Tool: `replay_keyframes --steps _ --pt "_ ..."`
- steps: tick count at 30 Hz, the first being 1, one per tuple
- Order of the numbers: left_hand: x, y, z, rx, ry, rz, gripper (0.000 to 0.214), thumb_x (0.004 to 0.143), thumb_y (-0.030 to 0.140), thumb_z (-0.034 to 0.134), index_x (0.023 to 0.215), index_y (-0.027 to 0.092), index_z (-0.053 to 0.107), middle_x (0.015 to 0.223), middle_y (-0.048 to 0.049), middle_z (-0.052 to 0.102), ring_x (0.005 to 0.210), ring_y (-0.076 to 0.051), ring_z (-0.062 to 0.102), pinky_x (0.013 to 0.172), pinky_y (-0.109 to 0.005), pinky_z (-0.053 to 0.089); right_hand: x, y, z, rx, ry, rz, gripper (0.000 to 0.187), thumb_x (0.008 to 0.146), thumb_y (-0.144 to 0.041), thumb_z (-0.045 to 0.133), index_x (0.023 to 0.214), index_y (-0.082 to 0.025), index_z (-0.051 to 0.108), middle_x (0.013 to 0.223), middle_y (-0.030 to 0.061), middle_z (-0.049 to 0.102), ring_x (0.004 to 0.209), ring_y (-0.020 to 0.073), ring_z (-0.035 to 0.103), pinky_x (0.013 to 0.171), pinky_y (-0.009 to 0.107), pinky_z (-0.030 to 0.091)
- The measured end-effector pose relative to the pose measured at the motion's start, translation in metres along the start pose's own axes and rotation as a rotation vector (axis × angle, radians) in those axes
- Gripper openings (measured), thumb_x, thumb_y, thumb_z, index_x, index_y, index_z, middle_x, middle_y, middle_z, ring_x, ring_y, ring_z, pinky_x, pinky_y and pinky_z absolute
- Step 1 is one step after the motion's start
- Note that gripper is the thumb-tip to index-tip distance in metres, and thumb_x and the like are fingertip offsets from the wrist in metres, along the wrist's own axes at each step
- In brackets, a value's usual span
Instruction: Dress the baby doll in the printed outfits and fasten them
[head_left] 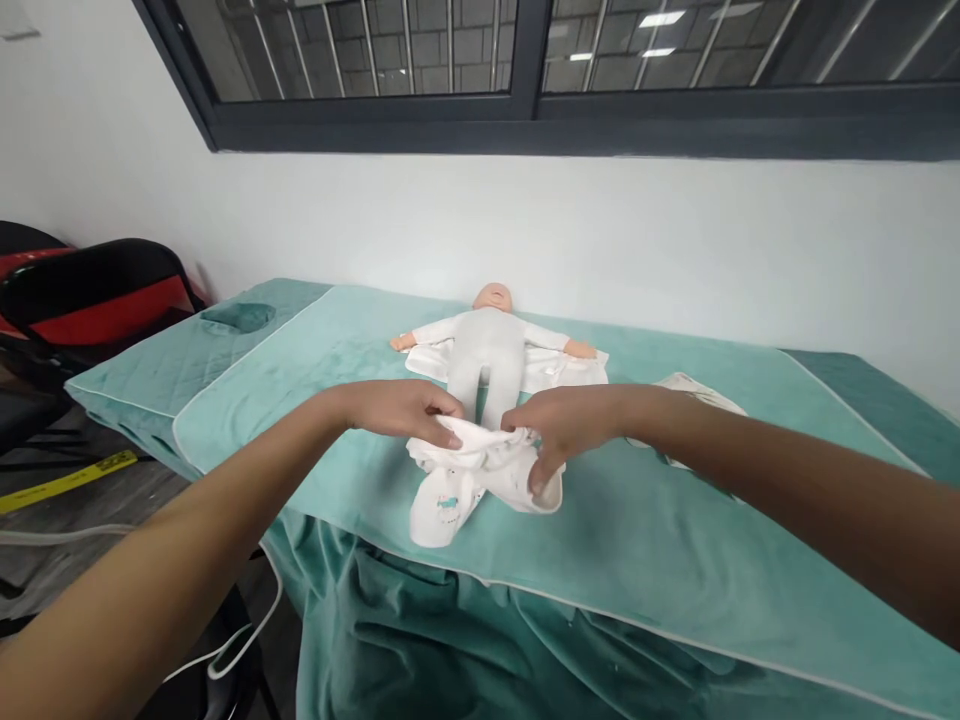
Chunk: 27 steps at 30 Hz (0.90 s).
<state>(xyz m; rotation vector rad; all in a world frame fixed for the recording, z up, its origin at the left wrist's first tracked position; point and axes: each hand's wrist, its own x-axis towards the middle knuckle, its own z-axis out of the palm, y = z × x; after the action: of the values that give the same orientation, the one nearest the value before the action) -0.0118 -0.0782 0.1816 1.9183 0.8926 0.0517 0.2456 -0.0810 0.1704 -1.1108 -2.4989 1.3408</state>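
Note:
A baby doll [486,352] in grey lies on its back on a teal padded table [660,530], arms spread, with a white cloth [555,372] under its body. At the doll's feet a small white garment [459,490] is bunched up. My left hand [405,410] grips the garment's upper left edge with curled fingers. My right hand [566,430] grips its right side, thumb underneath. The doll's feet are hidden behind the garment and my hands.
Another white cloth [697,390] lies behind my right forearm. A white wall [675,250] runs along the table's far side under a dark window frame. Black and red chairs [90,300] stand at the left. Yellow tape [67,480] marks the floor.

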Motion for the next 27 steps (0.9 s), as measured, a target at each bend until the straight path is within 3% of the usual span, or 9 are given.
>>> replay_keyframes --steps 2,5,8,11,16,18,21,23,27 --pt "-0.007 0.004 -0.008 0.023 0.09 0.015 0.023 0.073 0.046 0.071 0.077 0.023 0.071 0.078 -0.0008 0.065 0.077 -0.019 0.059 0.066 -0.025 0.046 0.001 -0.012 -0.005 0.087 0.022 -0.023 0.045 0.033 -0.045 0.092 0.067 -0.026 0.07 0.06 -0.0059 0.062 0.055 0.0174 0.061 0.052 0.027 0.043" --pt "-0.018 -0.005 -0.018 -0.079 0.299 0.095 0.024 0.074 0.045 0.072 0.077 0.021 0.069 0.078 -0.0012 0.063 0.075 -0.017 0.059 0.066 -0.026 0.046 0.004 -0.026 -0.013 0.217 0.04 -0.069 0.041 0.053 -0.055 0.085 0.071 -0.021 0.07 0.065 -0.0034 0.064 0.064 0.0178 0.064 0.06 0.029 0.049" --pt "-0.021 -0.022 -0.027 -0.272 0.633 0.242 0.024 0.072 0.041 0.074 0.079 0.02 0.065 0.076 -0.0016 0.062 0.071 -0.016 0.058 0.066 -0.027 0.047 0.018 -0.035 -0.015 0.329 0.05 -0.152 0.035 0.078 -0.053 0.07 0.082 -0.018 0.069 0.08 0.0011 0.068 0.078 0.0186 0.065 0.071 0.032 0.05" --pt "-0.01 -0.039 -0.038 -0.309 1.01 0.332 0.025 0.071 0.036 0.074 0.086 0.02 0.061 0.078 -0.0001 0.059 0.068 -0.014 0.056 0.066 -0.027 0.047 0.048 -0.037 -0.014 0.398 0.248 -0.261 0.028 0.082 -0.045 0.067 0.087 -0.018 0.062 0.087 0.0007 0.065 0.085 0.0175 0.062 0.076 0.031 0.048" --pt "0.032 -0.071 -0.043 0.04 1.53 0.062 0.018 0.077 0.024 0.064 0.094 0.02 0.058 0.103 -0.0062 0.059 0.102 -0.022 0.055 0.098 -0.04 0.044 0.128 -0.005 -0.019 0.166 0.599 -0.224 0.042 0.075 -0.033 0.07 0.11 -0.02 0.053 0.108 0.004 0.057 0.1 0.0208 0.057 0.088 0.035 0.047" --pt "0.054 -0.081 -0.028 0.173 1.473 0.015 0.02 0.079 0.02 0.061 0.099 0.018 0.058 0.113 -0.0103 0.057 0.117 -0.026 0.049 0.11 -0.045 0.034 0.154 0.024 -0.025 -0.034 0.683 -0.121 0.048 0.072 -0.033 0.072 0.114 -0.018 0.053 0.117 0.0087 0.054 0.108 0.0239 0.054 0.097 0.04 0.043" --pt "0.091 -0.086 0.004 0.09 1.122 0.144 0.027 0.087 0.022 0.054 0.114 0.02 0.055 0.121 -0.0102 0.058 0.118 -0.024 0.052 0.107 -0.042 0.039 0.174 0.075 -0.042 -0.159 0.843 0.028 0.048 0.074 -0.037 0.072 0.116 -0.018 0.056 0.125 0.0126 0.053 0.122 0.0276 0.049 0.107 0.042 0.036" --pt "0.116 -0.083 0.021 -0.033 0.968 0.172 0.032 0.089 0.026 0.052 0.121 0.02 0.052 0.127 -0.011 0.058 0.12 -0.024 0.054 0.107 -0.041 0.041 0.175 0.108 -0.057 -0.16 0.939 0.138 0.053 0.076 -0.04 0.069 0.121 -0.015 0.054 0.13 0.0173 0.051 0.13 0.032 0.043 0.111 0.046 0.031" --pt "0.151 -0.087 0.025 -0.043 0.902 0.102 0.046 0.091 0.03 0.054 0.134 0.015 0.046 0.137 -0.0161 0.052 0.131 -0.028 0.047 0.112 -0.045 0.037 0.171 0.159 -0.092 -0.104 0.948 0.322 0.073 0.078 -0.056 0.065 0.132 -0.01 0.047 0.126 0.0232 0.057 0.119 0.0378 0.055 0.1 0.05 0.042"
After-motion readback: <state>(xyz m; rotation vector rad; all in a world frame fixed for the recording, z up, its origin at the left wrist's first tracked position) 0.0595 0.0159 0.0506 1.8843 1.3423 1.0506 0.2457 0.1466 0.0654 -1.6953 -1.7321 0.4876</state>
